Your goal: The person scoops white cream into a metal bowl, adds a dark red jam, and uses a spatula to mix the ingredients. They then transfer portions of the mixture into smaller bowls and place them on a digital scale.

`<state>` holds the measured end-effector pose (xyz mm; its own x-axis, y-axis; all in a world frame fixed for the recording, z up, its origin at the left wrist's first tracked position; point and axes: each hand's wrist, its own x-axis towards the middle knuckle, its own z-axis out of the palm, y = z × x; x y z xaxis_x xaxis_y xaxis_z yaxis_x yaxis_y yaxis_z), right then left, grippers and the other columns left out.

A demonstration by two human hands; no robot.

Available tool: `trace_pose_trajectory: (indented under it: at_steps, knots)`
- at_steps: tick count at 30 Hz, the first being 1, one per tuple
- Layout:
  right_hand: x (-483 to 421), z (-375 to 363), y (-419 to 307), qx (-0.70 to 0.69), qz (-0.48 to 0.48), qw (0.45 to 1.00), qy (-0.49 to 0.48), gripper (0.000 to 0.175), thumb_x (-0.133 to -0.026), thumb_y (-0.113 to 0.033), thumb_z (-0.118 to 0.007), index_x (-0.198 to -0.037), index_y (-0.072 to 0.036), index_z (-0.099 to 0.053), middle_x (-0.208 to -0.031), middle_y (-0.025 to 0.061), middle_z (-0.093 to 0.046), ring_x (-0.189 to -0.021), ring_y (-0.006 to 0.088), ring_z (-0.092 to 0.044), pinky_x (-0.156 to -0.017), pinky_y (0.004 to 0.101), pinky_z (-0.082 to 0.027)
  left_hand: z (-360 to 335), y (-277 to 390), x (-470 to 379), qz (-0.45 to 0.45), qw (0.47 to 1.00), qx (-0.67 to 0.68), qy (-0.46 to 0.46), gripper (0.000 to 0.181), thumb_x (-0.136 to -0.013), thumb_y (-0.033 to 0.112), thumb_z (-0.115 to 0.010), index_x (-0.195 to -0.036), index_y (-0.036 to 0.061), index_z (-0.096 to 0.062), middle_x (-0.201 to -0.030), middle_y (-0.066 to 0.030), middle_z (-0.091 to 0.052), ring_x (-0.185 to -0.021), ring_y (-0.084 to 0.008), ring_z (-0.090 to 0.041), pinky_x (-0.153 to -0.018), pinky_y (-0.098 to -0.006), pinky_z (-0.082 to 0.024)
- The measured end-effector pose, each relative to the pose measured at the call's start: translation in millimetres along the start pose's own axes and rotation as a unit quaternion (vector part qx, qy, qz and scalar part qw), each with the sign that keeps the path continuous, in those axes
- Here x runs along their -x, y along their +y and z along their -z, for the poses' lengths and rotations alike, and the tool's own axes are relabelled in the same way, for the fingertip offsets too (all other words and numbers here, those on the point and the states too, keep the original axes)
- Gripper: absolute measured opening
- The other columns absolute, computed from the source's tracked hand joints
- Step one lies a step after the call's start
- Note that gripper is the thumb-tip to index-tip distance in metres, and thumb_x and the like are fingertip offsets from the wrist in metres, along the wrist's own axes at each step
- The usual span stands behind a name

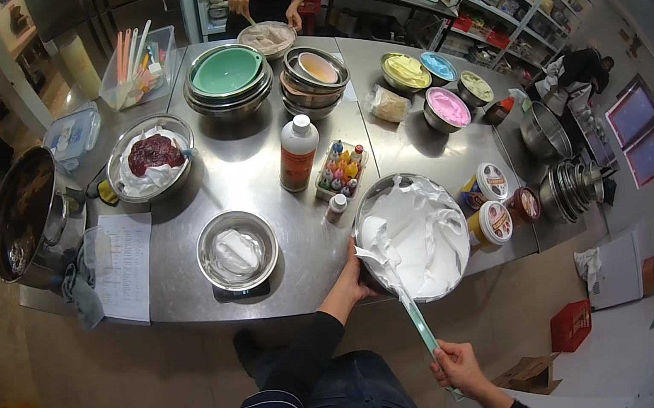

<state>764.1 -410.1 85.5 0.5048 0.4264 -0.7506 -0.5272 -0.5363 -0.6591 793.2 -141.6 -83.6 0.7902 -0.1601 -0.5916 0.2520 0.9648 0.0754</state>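
My left hand (pixel 353 277) grips the left side of a large metal bowl (pixel 360 214) at the table's front edge. White whipped cream (pixel 424 239) fills much of that bowl and coats its inner wall. My right hand (pixel 458 370) is closed around the green handle of a spatula (pixel 416 317), whose cream-covered head rests at the bowl's left side. To the left, a small metal bowl (pixel 269 246) with some white cream stands on a digital scale (pixel 243 294). A large plastic bottle (pixel 298 154), a small bottle (pixel 336 208) and a tray of colouring bottles (pixel 342 169) stand between the bowls.
Beyond are stacked metal bowls (pixel 233 106), bowls of pink (pixel 446 109), yellow (pixel 407 72) and blue cream, and a bowl with dark red filling (pixel 153 155). Lidded tubs (pixel 494 222) stand at right. A deep pot (pixel 63 216) and printed sheet (pixel 124 264) are left. A co-worker stirs a bowl opposite.
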Motion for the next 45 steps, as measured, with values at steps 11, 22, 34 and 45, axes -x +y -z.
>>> trace_pose_trajectory:
  at_steps: [11,22,34,45]
  knots:
    - [-8,-57,35,-0.191,0.109,0.975,-0.023,0.024,-0.099,-0.017,-0.046,-0.114,0.0,-0.052,-0.064,0.0047,-0.048,-0.044,0.0055,-0.036,-0.037,0.0194,-0.028,51,-7,3,-0.039,0.997,-0.007,0.059,0.081,-0.084,0.064,-0.051,-0.144,0.0151,-0.027,-0.143,-0.02,-0.031,-0.13,-0.0421,-0.033,-0.1,-0.0643,-0.03]
    - [-84,-132,32,0.265,0.537,0.796,0.089,0.024,-0.092,-0.006,-0.055,-0.113,0.005,-0.057,-0.076,0.0109,-0.064,-0.057,0.0162,-0.061,-0.051,0.0282,-0.046,156,-77,113,-0.06,0.985,-0.109,0.12,0.033,-0.094,0.021,-0.056,-0.125,0.0102,-0.05,-0.109,-0.0024,-0.057,-0.096,-0.013,-0.058,-0.079,-0.0321,-0.051]
    - [-76,-131,-1,-0.064,0.098,0.98,-0.161,0.016,-0.096,-0.015,-0.05,-0.106,-0.003,-0.055,-0.064,0.0028,-0.051,-0.045,0.0064,-0.042,-0.039,0.0184,-0.034,173,-66,137,-0.112,0.97,-0.132,0.173,0.028,-0.094,0.024,-0.057,-0.118,0.0103,-0.055,-0.104,0.0004,-0.059,-0.091,-0.0103,-0.058,-0.075,-0.0276,-0.049]
    - [-15,86,-70,0.513,0.4,0.727,0.219,0.028,-0.087,-0.005,-0.057,-0.115,-0.003,-0.059,-0.069,0.0118,-0.06,-0.055,0.0221,-0.059,-0.049,0.0355,-0.047,70,-40,40,-0.004,1.0,-0.007,0.014,0.075,-0.089,0.058,-0.05,-0.139,0.0055,-0.03,-0.136,-0.0219,-0.038,-0.116,-0.0382,-0.049,-0.093,-0.0524,-0.046]
